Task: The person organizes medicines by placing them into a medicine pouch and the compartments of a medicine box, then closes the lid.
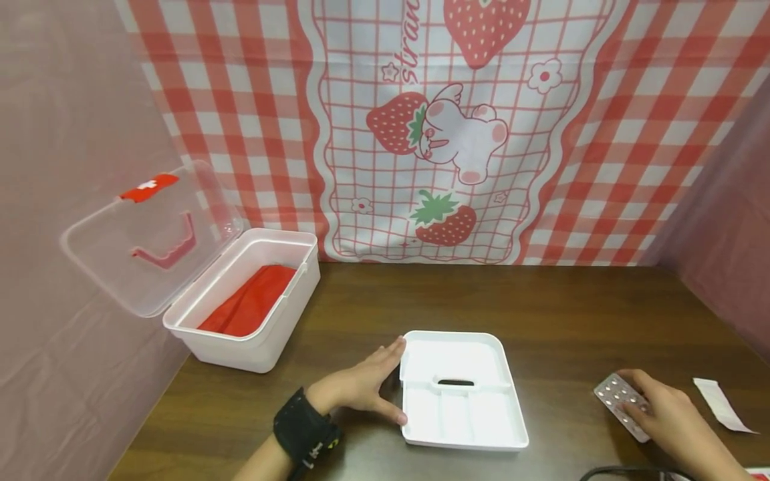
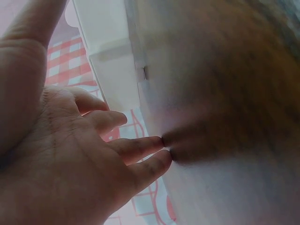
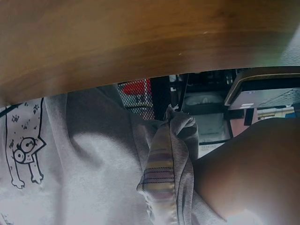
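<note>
A white divided tray with a slot handle lies on the dark wooden table near the front. My left hand rests against its left side, fingers straight and thumb at the lower left rim. In the left wrist view its fingertips touch the tray's blurred white wall. At the front right my right hand holds a silver blister pack of pills low over the table, fingers curled over its far edge. The right wrist view shows only the table's underside and grey clothing.
A white storage box stands at the back left with its clear lid tipped open and a red cloth inside. A white paper slip lies at the far right. A strawberry-print checked cloth hangs behind.
</note>
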